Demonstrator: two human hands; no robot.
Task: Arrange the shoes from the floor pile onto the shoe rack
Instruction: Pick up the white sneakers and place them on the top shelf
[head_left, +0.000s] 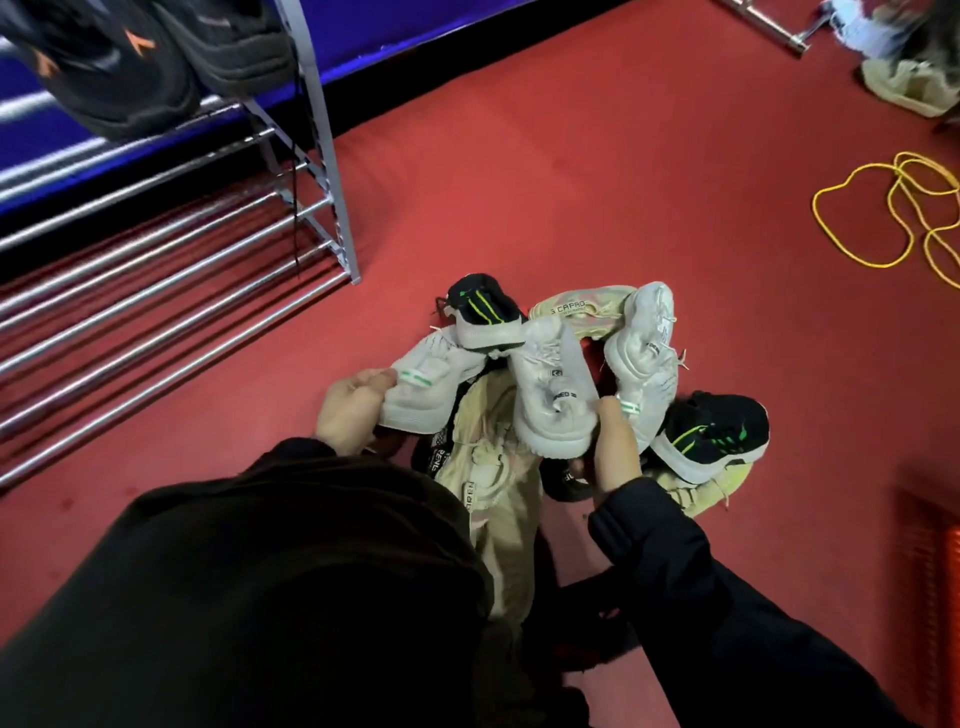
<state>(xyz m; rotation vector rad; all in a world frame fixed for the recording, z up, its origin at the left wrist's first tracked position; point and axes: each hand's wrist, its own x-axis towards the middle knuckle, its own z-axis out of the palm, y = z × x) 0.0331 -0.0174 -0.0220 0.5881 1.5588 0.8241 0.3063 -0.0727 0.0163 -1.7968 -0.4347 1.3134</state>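
Note:
A pile of shoes lies on the red floor in front of me. My left hand grips the heel of a white knit shoe with a green tab. My right hand holds the heel of another white shoe with a green tab, behind a white sneaker that stands between the hands. Two black shoes with green stripes lie at the pile's far and right sides. A beige shoe lies under the hands. The metal shoe rack stands at the left with black shoes on its top shelf.
A yellow cord is looped on the floor at the right. More pale shoes and a metal bar sit at the far right corner. An orange grille is at the right edge. Red floor lies open between rack and pile.

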